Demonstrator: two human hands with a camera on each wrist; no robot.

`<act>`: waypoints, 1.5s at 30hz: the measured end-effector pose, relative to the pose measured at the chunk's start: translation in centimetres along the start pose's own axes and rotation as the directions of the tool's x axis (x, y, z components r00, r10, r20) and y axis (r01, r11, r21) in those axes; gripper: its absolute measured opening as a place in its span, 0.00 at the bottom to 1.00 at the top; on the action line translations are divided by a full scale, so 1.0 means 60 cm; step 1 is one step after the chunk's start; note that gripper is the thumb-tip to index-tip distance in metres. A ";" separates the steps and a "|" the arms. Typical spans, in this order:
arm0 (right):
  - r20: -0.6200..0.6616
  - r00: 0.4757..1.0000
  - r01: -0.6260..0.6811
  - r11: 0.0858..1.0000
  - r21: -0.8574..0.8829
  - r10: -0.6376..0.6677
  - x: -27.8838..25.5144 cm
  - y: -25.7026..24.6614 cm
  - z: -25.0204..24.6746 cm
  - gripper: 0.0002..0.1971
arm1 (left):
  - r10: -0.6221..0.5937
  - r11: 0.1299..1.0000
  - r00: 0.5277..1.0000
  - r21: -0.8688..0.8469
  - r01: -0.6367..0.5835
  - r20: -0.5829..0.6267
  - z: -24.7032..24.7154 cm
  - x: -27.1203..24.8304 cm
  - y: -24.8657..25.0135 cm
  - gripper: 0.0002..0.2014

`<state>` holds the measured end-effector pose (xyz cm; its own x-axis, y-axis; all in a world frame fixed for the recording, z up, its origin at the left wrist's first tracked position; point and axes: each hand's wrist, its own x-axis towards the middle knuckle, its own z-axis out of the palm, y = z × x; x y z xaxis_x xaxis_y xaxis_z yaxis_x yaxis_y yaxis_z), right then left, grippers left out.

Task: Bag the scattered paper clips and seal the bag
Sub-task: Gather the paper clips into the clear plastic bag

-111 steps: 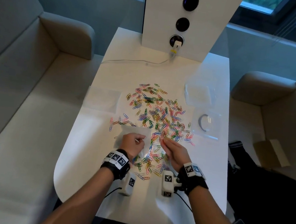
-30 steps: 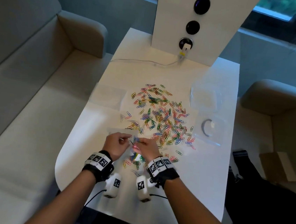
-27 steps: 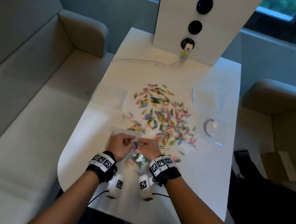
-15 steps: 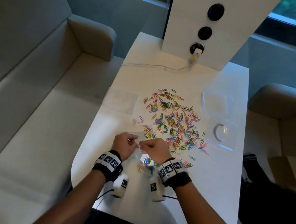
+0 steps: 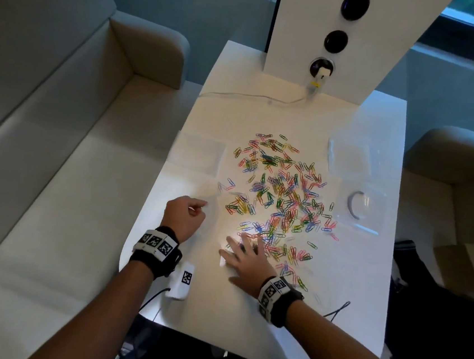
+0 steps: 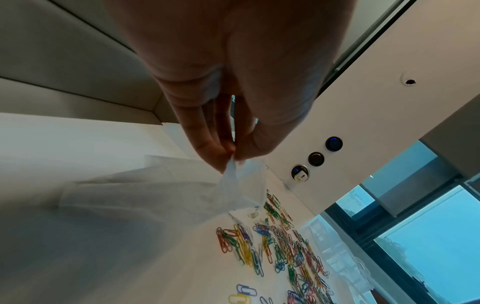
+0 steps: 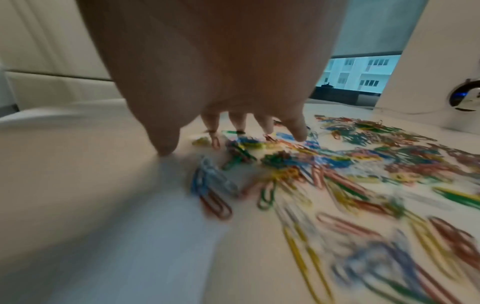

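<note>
Many coloured paper clips [image 5: 279, 195] lie scattered over the middle of the white table [image 5: 351, 279]; they also show in the left wrist view [image 6: 283, 244] and, blurred, in the right wrist view [image 7: 337, 164]. My left hand [image 5: 186, 218] pinches an edge of a clear plastic bag [image 6: 161, 195] between thumb and fingertips [image 6: 221, 156], lifting that edge off the table. My right hand [image 5: 243, 257] lies flat with fingers spread, fingertips [image 7: 298, 133] on the near edge of the clip pile.
Other clear bags lie flat on the table: one at the left edge [image 5: 197, 154], one at the far right [image 5: 349, 156], one holding a grey ring [image 5: 356, 205]. A white upright panel [image 5: 333, 31] with sockets and a cable [image 5: 253, 96] stands at the back. Sofas flank the table.
The hands, which met at the bag's mouth, have parted. My right hand let go and dropped flat onto the near clips; my left hand keeps its pinch on the bag.
</note>
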<state>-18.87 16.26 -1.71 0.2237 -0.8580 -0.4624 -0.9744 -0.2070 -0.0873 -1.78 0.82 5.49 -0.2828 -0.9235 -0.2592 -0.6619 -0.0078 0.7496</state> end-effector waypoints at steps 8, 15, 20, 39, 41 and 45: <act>-0.147 0.989 0.034 0.994 0.107 -0.018 -0.035 0.074 0.010 0.18 | -0.032 0.999 0.998 -0.028 0.034 0.055 0.043 -0.021 0.001 0.13; -0.144 0.792 -0.249 0.529 0.812 0.594 -0.040 0.128 -0.036 0.12 | -0.022 1.000 0.988 -0.015 0.024 0.151 0.086 -0.031 0.017 0.13; 0.168 0.597 -0.036 -0.183 0.982 0.785 -0.059 0.150 -0.033 0.16 | -0.051 0.999 0.980 0.014 0.049 0.191 0.113 -0.036 0.023 0.14; 0.074 0.748 -0.058 -0.046 0.997 0.659 0.003 0.045 -0.111 0.10 | 0.024 0.997 0.990 -0.069 -0.014 0.140 0.129 -0.033 0.061 0.12; 0.064 0.764 -0.161 0.095 0.982 0.642 0.000 0.041 -0.118 0.11 | 0.023 0.998 0.990 -0.069 -0.013 0.142 0.127 -0.033 0.062 0.11; 0.036 0.798 -0.258 0.287 0.923 0.601 0.000 0.043 -0.128 0.15 | 0.022 0.996 0.988 -0.085 -0.010 0.151 0.125 -0.031 0.060 0.11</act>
<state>-21.21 12.08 4.85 -0.4081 -0.7923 -0.4536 -0.3562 0.5956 -0.7199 -8.81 5.36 4.09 -0.3992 -0.8549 -0.3314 -0.5973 -0.0317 0.8014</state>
